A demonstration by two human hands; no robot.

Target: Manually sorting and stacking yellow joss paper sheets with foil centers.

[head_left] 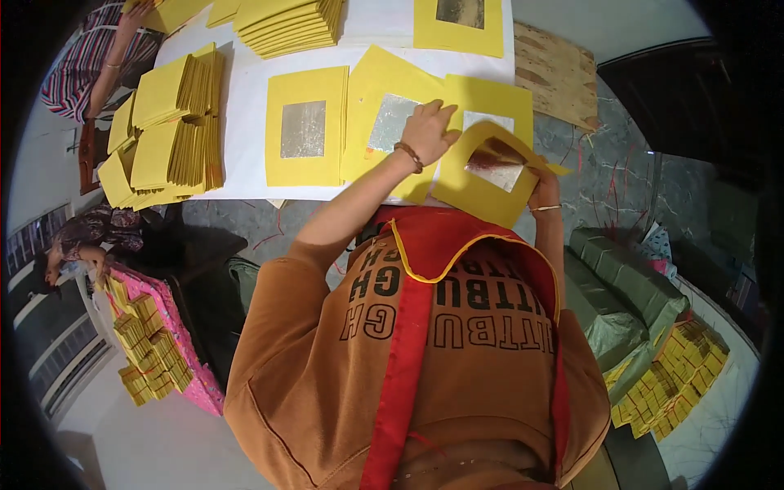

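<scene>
My left hand (pixel 430 133) rests with its fingers spread over yellow paper sheets, between a tilted sheet with a silver square (pixel 389 122) and the stack to its right. At the right, my right hand (pixel 545 189) pinches the edge of a yellow sheet (pixel 457 181) with a shiny square in its middle. That sheet is lifted and curls up at its right side. Under it, another yellow sheet (pixel 516 94) with a silver square shows in part. My right fingertips are partly hidden by the curled paper.
Another sheet pile with a silver square (pixel 302 131) lies left on the white table (pixel 245 98). Folded yellow bundles (pixel 167 151) stand at the left, more (pixel 290 24) at the back. A co-worker's arm (pixel 110 69) is far left. Green wrapped packages (pixel 625 302) are at the right.
</scene>
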